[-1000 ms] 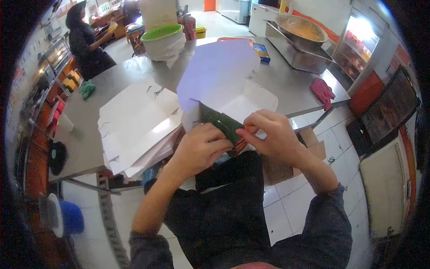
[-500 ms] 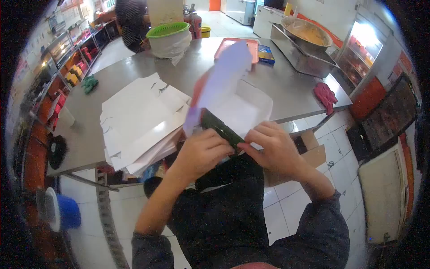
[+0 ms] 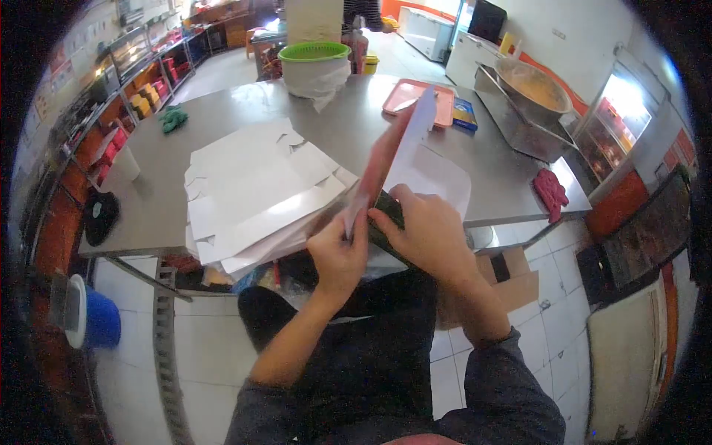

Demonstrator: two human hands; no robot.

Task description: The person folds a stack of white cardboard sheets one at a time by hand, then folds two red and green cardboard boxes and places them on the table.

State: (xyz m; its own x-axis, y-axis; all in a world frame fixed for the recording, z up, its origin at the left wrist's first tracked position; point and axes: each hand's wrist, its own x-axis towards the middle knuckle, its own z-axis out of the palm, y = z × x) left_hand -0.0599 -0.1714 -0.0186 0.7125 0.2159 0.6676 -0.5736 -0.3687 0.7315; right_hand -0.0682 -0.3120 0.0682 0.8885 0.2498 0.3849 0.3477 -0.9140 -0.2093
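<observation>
My left hand [image 3: 340, 256] is closed on the lower edge of a white and reddish cardboard piece [image 3: 404, 144], which stands tilted and nearly edge-on. My right hand [image 3: 426, 230] has its fingers bent around the card's dark green part [image 3: 391, 226], near the lower edge. To the left lies a stack of flat white cardboard sheets [image 3: 256, 189] with notched edges. Behind my right hand is another white cardboard piece [image 3: 437, 178] on the metal table [image 3: 222, 111].
A white tub with a green basket [image 3: 315, 52], a pink tray [image 3: 445, 107], a blue packet [image 3: 464, 115] and a metal bowl [image 3: 532, 85] stand farther back. A red cloth [image 3: 549, 194] lies right, a green cloth [image 3: 173, 119] left. A person [image 3: 363, 13] stands beyond the table.
The cardboard has turned from showing its pale face to nearly edge-on. My left hand has moved from the dark green part to the card's lower edge. The view has shifted.
</observation>
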